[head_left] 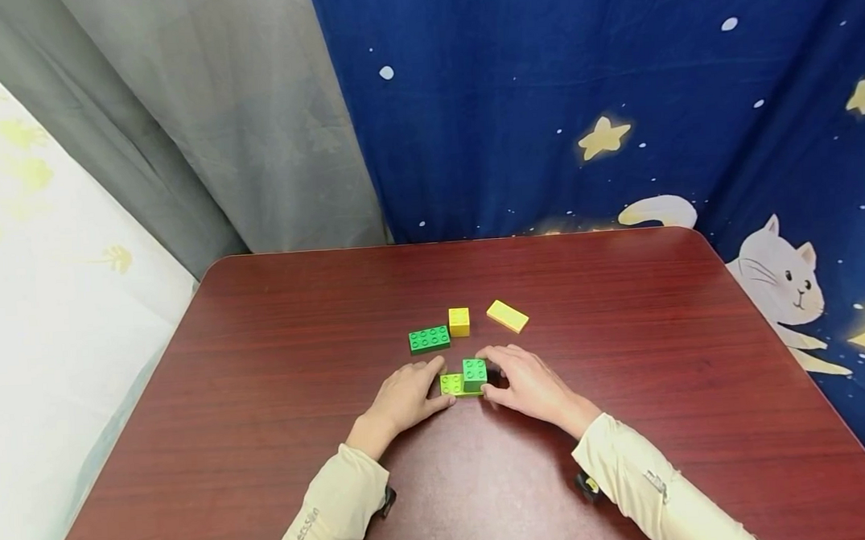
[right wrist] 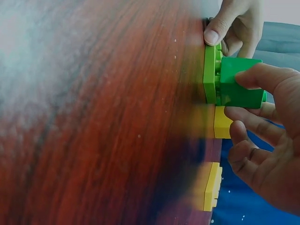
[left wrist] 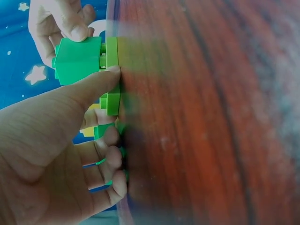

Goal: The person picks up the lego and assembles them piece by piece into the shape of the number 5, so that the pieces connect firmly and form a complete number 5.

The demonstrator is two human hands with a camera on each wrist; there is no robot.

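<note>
A flat lime-green toy brick (head_left: 451,384) lies on the table, its studs facing up. My left hand (head_left: 406,393) grips its left end between thumb and fingers. Over its right half sits a square green block (head_left: 475,374), which my right hand (head_left: 530,382) pinches from the right side. In the left wrist view a narrow gap with studs shows between the green block (left wrist: 79,58) and the lime brick (left wrist: 112,96). The right wrist view shows the right thumb pressed to the near face of the green block (right wrist: 241,91).
Just beyond the hands lie a long dark-green brick (head_left: 429,339), a small yellow block (head_left: 459,322) and a flat yellow brick (head_left: 508,317). The brown table (head_left: 297,324) reaches back to a grey curtain (head_left: 251,109) and a blue curtain (head_left: 505,106).
</note>
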